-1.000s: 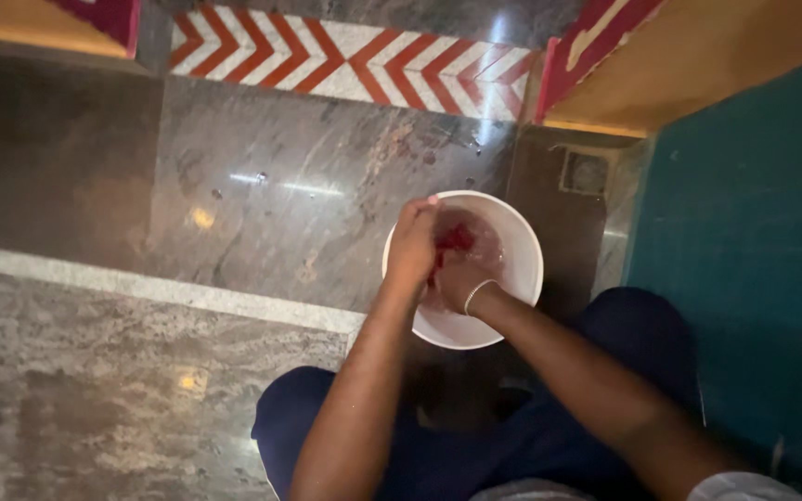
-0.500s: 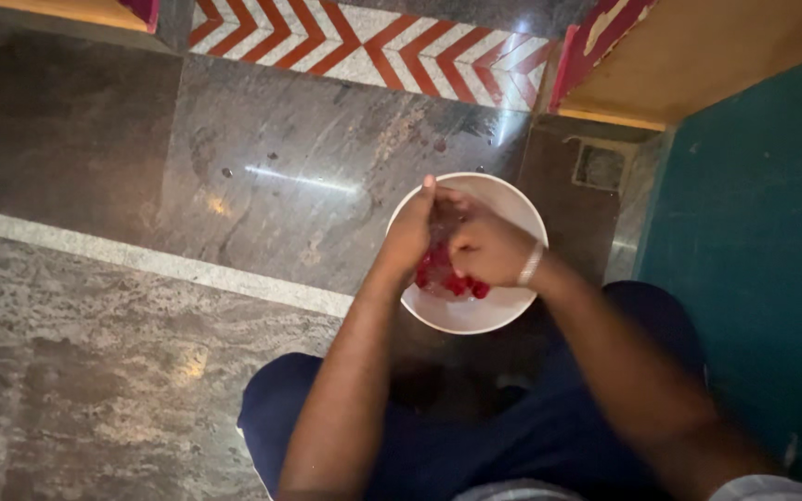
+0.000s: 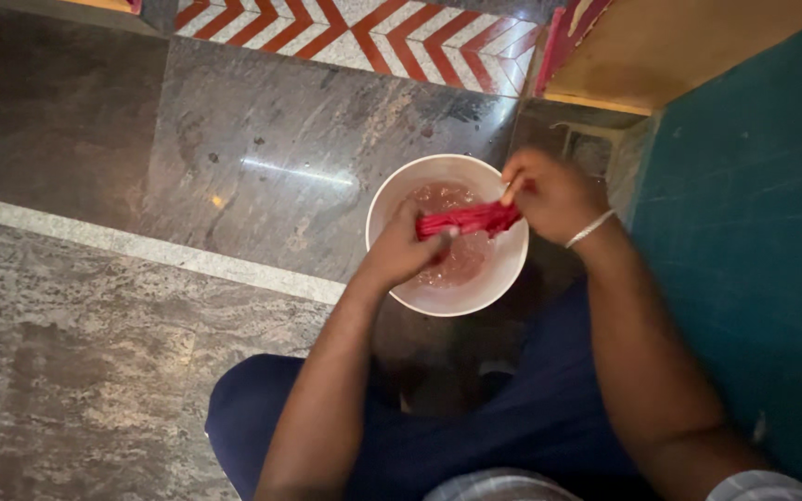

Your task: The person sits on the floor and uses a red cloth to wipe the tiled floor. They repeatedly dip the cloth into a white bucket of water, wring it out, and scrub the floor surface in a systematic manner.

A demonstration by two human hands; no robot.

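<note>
Red cloth [image 3: 468,220] lifted from bunched state, stretched taut above white bucket [image 3: 392,190]; gripped by left hand [image 3: 399,252] and right hand [image 3: 554,193]; wringing under way.

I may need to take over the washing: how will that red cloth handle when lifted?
Likely floppy: the red cloth is twisted between the left hand and right hand. Probably wet, drippy and heavier, being over the water-filled white bowl.

1 white bowl [image 3: 392,190], 1 red cloth [image 3: 468,219], 2 hands, 1 bangle [image 3: 589,228].
</note>
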